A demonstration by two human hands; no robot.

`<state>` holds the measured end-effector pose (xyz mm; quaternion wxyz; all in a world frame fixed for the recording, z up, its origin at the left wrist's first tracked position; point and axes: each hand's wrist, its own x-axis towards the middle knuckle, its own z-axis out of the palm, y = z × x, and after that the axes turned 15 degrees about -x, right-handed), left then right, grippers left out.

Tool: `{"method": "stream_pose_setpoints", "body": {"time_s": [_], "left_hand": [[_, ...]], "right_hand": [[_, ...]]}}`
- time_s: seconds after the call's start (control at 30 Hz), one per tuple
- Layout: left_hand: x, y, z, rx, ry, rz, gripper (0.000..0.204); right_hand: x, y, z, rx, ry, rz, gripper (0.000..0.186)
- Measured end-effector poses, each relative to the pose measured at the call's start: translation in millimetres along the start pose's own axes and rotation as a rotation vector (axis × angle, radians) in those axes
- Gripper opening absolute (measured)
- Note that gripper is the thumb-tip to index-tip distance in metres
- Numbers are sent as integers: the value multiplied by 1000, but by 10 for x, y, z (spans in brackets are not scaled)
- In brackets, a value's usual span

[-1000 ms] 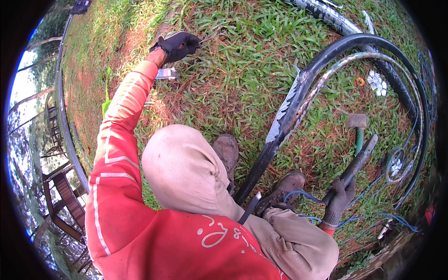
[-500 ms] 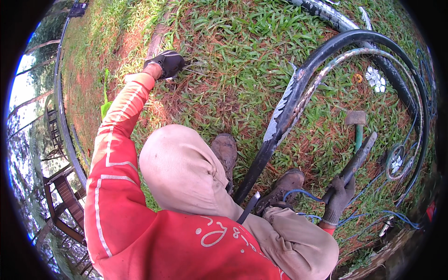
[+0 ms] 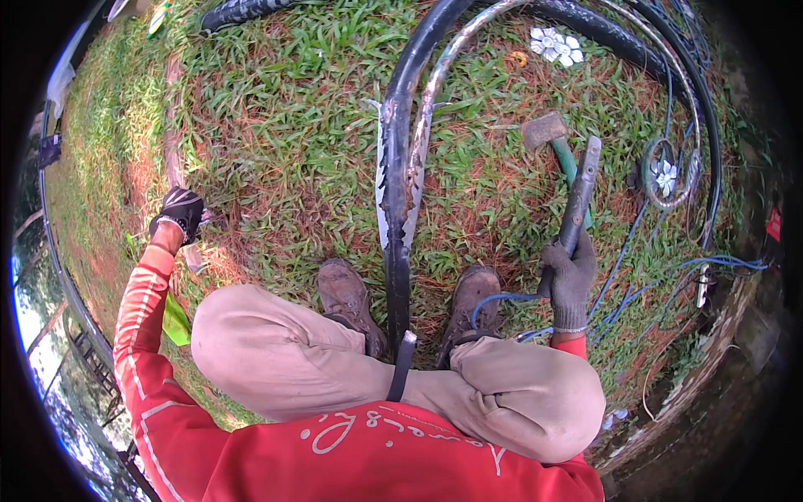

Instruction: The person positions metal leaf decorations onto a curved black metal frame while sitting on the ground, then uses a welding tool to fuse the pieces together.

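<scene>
In a dark glove, my left hand [image 3: 178,216] is out at the left, low by the grass, fingers curled closed. Whether anything is in it is hidden. My right hand [image 3: 571,280], in a grey glove, grips a long dark grey metal bar-like tool [image 3: 577,201] with a rounded tip, pointing up and away. Just behind that tool lies a hammer [image 3: 548,134] with a green handle and a worn block head. A curved black metal pipe [image 3: 396,251] comes up between my boots, with a rusty, peeling rod and jagged silver leaf-shaped pieces along it.
Blue cord or hose [image 3: 619,259] trails through the grass at right. Silver metal flowers [image 3: 556,47] and an orange ring [image 3: 518,59] lie farther off. A wooden strip [image 3: 174,125] runs along the ground at left. Another dark pipe [image 3: 242,12] lies at the far edge.
My view has turned left, so the pipe, hammer and flowers sit farther left in it. My left arm has drawn lower and nearer; my right hand still holds the grey tool.
</scene>
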<state>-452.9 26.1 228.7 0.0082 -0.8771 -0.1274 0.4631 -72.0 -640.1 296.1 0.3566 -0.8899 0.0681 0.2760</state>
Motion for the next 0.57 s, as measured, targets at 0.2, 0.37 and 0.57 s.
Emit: {"method": "stream_pose_setpoints", "body": {"time_s": [0.2, 0.37, 0.57], "left_hand": [[122, -3, -517, 21, -119, 6, 11], [253, -72, -647, -145, -27, -40, 24], [338, -146, -998, -15, -133, -195, 36]], "right_hand": [[173, -20, -88, -42, -4, -16, 37], [313, 159, -139, -95, 73, -5, 41], [654, 251, -277, -550, 318, -240, 59]]}}
